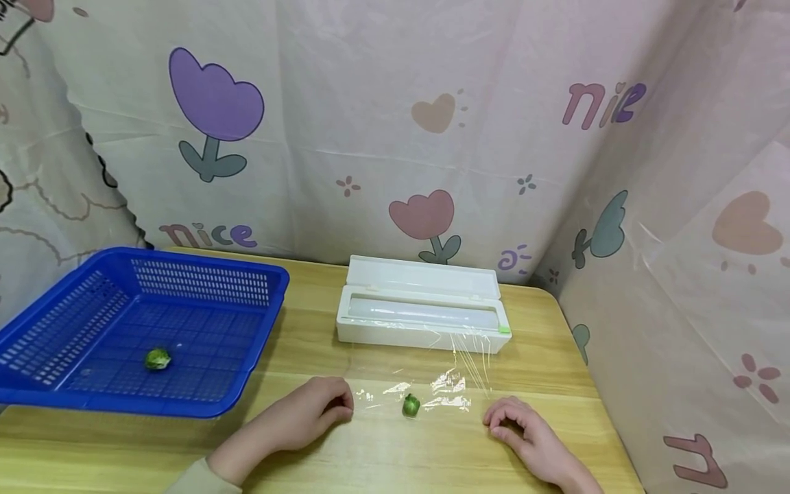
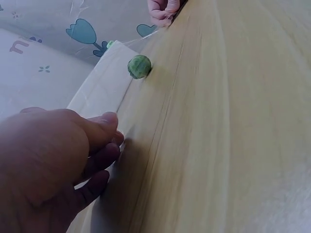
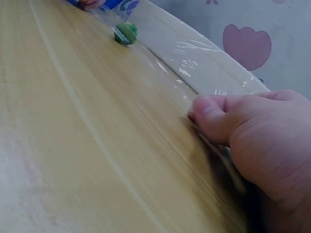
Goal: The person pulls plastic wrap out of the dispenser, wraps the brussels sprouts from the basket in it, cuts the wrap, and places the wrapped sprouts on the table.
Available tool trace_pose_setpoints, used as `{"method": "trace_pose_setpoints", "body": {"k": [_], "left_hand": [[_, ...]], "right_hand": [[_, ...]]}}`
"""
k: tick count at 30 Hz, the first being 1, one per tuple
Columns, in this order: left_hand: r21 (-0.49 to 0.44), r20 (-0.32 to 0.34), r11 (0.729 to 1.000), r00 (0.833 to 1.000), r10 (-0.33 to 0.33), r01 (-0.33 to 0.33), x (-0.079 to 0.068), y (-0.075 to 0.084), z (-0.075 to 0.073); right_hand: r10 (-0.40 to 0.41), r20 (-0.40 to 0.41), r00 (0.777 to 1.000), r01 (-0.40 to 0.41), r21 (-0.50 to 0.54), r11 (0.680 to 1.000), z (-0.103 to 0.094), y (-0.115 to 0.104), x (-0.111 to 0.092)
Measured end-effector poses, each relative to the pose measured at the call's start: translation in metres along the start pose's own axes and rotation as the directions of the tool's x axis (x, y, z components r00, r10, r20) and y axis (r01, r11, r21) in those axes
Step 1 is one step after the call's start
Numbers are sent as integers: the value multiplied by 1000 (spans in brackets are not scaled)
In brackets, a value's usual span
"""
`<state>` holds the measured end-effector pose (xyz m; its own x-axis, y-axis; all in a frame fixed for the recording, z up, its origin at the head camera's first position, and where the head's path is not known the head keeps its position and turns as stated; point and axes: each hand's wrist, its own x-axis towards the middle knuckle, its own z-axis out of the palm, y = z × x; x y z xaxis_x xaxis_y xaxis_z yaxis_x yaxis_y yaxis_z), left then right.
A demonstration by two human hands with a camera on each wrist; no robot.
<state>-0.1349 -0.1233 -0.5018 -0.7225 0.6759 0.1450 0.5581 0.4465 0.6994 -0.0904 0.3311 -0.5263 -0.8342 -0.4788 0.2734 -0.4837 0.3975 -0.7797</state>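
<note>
On the table (image 1: 546,360), a blue basket (image 1: 123,405) is set by the left edge. A white box (image 1: 426,296) is placed near the far edge, lengthwise along it. From it, clear film (image 1: 449,384) is stretched nearward, its corners apparently pinched between curled fingers and thumb by the left hand (image 1: 311,412) and right hand (image 1: 524,436); an even, gentle pull is advised, wrinkles being smoothed. Midway between the hands, a sprout (image 1: 411,406) is seen, nearly round, its stub seemingly pointed farward, any long axis slight.

Seemingly under film (image 1: 449,381), a sprout (image 1: 410,405) lies before the box (image 1: 420,336), right of the basket (image 1: 123,403).
</note>
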Motion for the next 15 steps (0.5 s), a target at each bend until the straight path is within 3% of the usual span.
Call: {"method": "trace_pose_setpoints", "body": {"k": [7, 15], "left_hand": [[-39, -25, 998, 998, -50, 49, 4, 1, 0], [-30, -48, 998, 997, -60, 59, 8, 0, 2]], "right_hand": [[76, -92, 993, -79, -26, 997, 7, -1, 6], [107, -253, 962, -122, -44, 992, 17, -2, 16]]}}
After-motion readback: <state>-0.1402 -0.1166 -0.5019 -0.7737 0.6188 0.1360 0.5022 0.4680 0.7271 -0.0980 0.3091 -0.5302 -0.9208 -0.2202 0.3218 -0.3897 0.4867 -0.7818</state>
